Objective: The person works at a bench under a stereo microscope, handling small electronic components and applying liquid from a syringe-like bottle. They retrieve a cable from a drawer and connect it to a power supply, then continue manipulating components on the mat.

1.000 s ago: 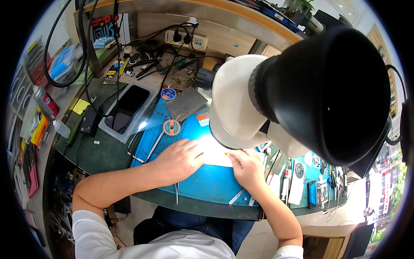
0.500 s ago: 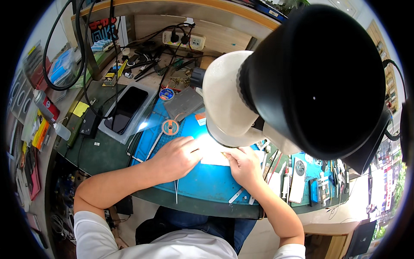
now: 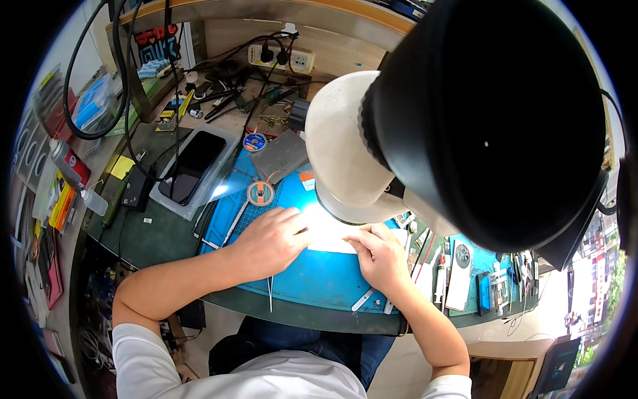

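Under the microscope (image 3: 352, 146), both hands work close together over a brightly lit white sheet (image 3: 332, 245) on the blue mat (image 3: 312, 269). My left hand (image 3: 269, 243) is closed at the sheet's left side, fingers curled inward; what they hold is hidden. Tweezers (image 3: 270, 296) stick out below that hand toward the table edge; I cannot tell whether it grips them. My right hand (image 3: 380, 254) pinches thumb and fingers together at the sheet's right side. Glare and the fingers conceal whatever small thing lies between them.
The microscope's black eyepiece (image 3: 492, 126) fills the upper right. Left of the mat, a dark phone (image 3: 193, 166) lies on a plastic tray lid. Solder wick spools (image 3: 260, 193) sit behind my left hand. A white phone back (image 3: 460, 276) and tools stand at right.
The view has shifted slightly, and the microscope looks a little larger. The right fingers have closed over a small yellowish spot at their tips. The left hand stays nearly still.
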